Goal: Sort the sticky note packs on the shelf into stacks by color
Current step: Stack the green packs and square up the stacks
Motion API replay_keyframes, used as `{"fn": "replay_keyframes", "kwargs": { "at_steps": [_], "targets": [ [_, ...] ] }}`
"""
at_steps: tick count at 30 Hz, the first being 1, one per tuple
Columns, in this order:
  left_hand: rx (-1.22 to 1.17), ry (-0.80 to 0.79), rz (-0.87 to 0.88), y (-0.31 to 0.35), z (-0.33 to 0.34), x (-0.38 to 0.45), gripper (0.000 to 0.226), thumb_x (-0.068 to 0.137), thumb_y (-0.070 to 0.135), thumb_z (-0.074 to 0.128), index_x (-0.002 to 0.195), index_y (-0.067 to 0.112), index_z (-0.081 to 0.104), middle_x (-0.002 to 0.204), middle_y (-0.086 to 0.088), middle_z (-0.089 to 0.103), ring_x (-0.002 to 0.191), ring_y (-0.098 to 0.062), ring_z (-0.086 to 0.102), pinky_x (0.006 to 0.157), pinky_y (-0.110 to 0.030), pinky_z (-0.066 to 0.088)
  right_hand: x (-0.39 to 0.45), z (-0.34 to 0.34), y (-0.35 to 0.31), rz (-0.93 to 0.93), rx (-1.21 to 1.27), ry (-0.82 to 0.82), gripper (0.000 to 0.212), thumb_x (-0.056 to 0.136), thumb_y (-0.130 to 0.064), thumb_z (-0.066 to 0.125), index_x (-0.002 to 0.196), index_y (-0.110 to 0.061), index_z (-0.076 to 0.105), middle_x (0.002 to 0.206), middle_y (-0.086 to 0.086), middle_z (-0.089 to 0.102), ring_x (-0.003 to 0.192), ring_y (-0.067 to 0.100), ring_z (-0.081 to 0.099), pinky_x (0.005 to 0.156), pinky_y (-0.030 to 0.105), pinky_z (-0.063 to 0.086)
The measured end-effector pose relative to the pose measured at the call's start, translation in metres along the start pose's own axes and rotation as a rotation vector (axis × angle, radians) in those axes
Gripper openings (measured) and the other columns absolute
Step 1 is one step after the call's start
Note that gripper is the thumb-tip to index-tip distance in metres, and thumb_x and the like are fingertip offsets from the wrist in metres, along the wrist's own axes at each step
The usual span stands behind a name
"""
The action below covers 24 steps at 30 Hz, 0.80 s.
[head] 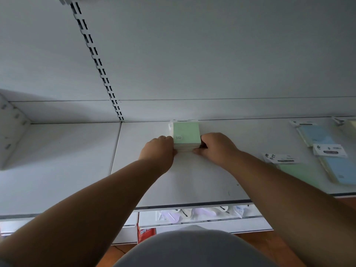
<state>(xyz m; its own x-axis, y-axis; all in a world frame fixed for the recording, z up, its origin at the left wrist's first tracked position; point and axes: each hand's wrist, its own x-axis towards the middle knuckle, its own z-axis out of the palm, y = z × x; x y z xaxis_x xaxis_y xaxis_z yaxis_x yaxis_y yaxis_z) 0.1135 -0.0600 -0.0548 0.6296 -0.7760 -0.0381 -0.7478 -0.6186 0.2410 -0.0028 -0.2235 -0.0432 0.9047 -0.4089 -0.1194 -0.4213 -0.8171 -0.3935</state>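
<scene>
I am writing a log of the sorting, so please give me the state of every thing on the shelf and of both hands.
Green stack: squared, pressed between both hands.
Left hand: against its left side.
Right hand: against its right side.
Loose green pack: unsorted, flat.
Blue packs: unsorted, flat.

Green stack (186,134): pale mint green top, small white label with dark print near its left edge, clear wrap edge on the left. Shelf (192,180): plain white-grey, dark front lip. Back panel (212,54): same white-grey; upright rail (96,60) white with rows of black slots. Blue pack (317,134): light blue, white header card with black print. Second blue pack (340,170): light blue, white header, black print. Loose green pack (297,173): pale green, white header with black dots. Lower shelf items (192,213): pale lilac and white. Red tag (145,234) below, floor (269,249) reddish brown. Shirt (192,249) grey.
</scene>
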Motion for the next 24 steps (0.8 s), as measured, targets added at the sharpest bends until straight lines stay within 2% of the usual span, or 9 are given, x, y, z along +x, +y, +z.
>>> {"fn": "replay_keyframes", "kwargs": {
  "at_steps": [5, 8, 10, 15, 19, 21, 24],
  "targets": [
    [-0.030, -0.002, -0.019, -0.001, 0.001, 0.002, 0.021, 0.094, 0.032, 0.050, 0.098, 0.011, 0.053, 0.101, -0.009, 0.057, 0.094, -0.032, 0.058, 0.070, -0.034, 0.045, 0.004, 0.001, 0.002, -0.021, -0.020, 0.000, 0.028, 0.084, -0.039, 0.069, 0.080, -0.013, 0.060, 0.077, 0.003, 0.060, 0.075, 0.025, 0.057, 0.061, 0.030, 0.039],
    [-0.125, 0.008, -0.076, -0.002, -0.002, -0.001, 0.027, 0.092, 0.040, 0.052, 0.101, 0.014, 0.055, 0.101, -0.005, 0.057, 0.092, -0.028, 0.058, 0.073, -0.036, 0.048, -0.002, 0.001, 0.003, -0.033, -0.014, 0.020, 0.034, 0.084, -0.042, 0.067, 0.068, -0.018, 0.048, 0.067, -0.006, 0.048, 0.067, 0.020, 0.051, 0.057, 0.030, 0.036],
    [-0.160, 0.029, -0.099, -0.003, -0.003, -0.004, 0.031, 0.093, 0.045, 0.050, 0.105, 0.016, 0.055, 0.102, -0.001, 0.056, 0.092, -0.026, 0.058, 0.076, -0.036, 0.050, -0.005, -0.001, 0.005, -0.060, -0.027, 0.053, 0.036, 0.085, -0.042, 0.065, 0.068, -0.018, 0.044, 0.068, -0.005, 0.045, 0.065, 0.019, 0.048, 0.056, 0.030, 0.034],
    [0.015, 0.093, 0.045, 0.000, -0.004, -0.003, 0.028, 0.099, 0.037, 0.041, 0.103, 0.011, 0.052, 0.100, -0.008, 0.059, 0.089, -0.031, 0.059, 0.069, -0.035, 0.043, -0.001, -0.010, 0.002, -0.158, -0.115, 0.056, 0.033, 0.091, -0.039, 0.059, 0.073, -0.017, 0.043, 0.077, -0.001, 0.045, 0.072, 0.019, 0.045, 0.061, 0.030, 0.030],
    [0.064, 0.043, 0.055, -0.003, -0.005, -0.004, 0.027, 0.098, 0.035, 0.042, 0.103, 0.011, 0.054, 0.100, -0.008, 0.059, 0.090, -0.031, 0.059, 0.071, -0.036, 0.046, -0.002, -0.012, 0.002, -0.148, -0.113, 0.044, 0.027, 0.092, -0.036, 0.059, 0.082, -0.011, 0.056, 0.081, -0.002, 0.047, 0.075, 0.019, 0.047, 0.063, 0.029, 0.030],
    [-0.057, 0.046, 0.012, -0.005, -0.006, -0.007, 0.026, 0.095, 0.030, 0.047, 0.112, 0.013, 0.057, 0.107, -0.005, 0.060, 0.097, -0.028, 0.060, 0.079, -0.034, 0.048, -0.006, -0.012, 0.006, -0.103, -0.032, 0.017, 0.024, 0.090, -0.035, 0.063, 0.093, -0.012, 0.060, 0.085, -0.002, 0.055, 0.080, 0.021, 0.055, 0.065, 0.029, 0.035],
    [-0.520, 0.102, -0.183, -0.005, -0.010, -0.009, 0.040, 0.092, 0.019, 0.049, 0.132, 0.014, 0.052, 0.126, 0.000, 0.057, 0.110, -0.018, 0.057, 0.089, -0.027, 0.042, -0.016, -0.015, 0.009, 0.098, 0.270, 0.015, 0.048, 0.087, -0.043, 0.064, 0.127, -0.017, 0.055, 0.108, -0.001, 0.062, 0.095, 0.018, 0.060, 0.079, 0.030, 0.047]
  ]
}}
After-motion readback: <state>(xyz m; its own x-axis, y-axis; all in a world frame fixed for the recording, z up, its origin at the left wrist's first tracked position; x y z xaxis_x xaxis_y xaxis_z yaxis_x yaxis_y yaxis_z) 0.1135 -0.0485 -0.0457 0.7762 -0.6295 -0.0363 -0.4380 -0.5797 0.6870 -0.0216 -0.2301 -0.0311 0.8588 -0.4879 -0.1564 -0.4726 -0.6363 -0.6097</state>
